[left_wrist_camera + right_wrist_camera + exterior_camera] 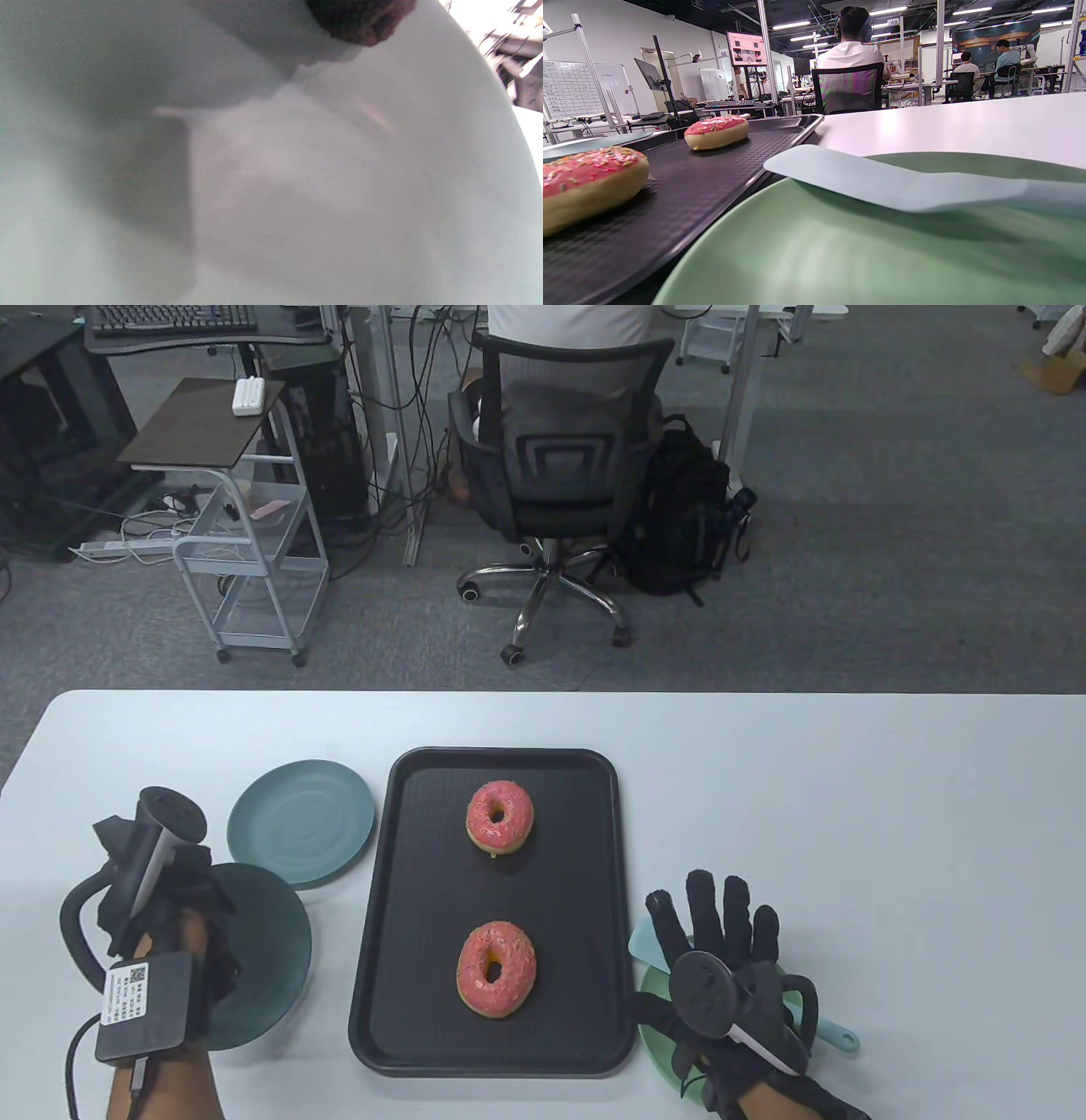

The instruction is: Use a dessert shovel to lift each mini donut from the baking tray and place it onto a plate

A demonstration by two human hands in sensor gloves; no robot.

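Observation:
Two pink-iced mini donuts lie on the black baking tray [382, 916]: the far donut [499, 816] and the near donut [496, 969]. In the right wrist view the near donut [589, 182] and far donut [717, 131] sit on the tray [691, 186]. The pale blue dessert shovel [649, 942] lies on a green plate [657, 1052] right of the tray, and is also visible as the shovel [882, 182] on the plate [840, 254]. My right hand [721, 925] hovers over it, fingers spread, holding nothing. My left hand [182, 899] grips the left side of a dark green plate [263, 959]; that plate [297, 190] fills the left wrist view.
A teal plate [301, 823] sits left of the tray, its near edge overlapped by the dark plate. Beyond the table's far edge stand an office chair [556, 475] with a seated person, a backpack [679, 509] and a small cart [254, 534].

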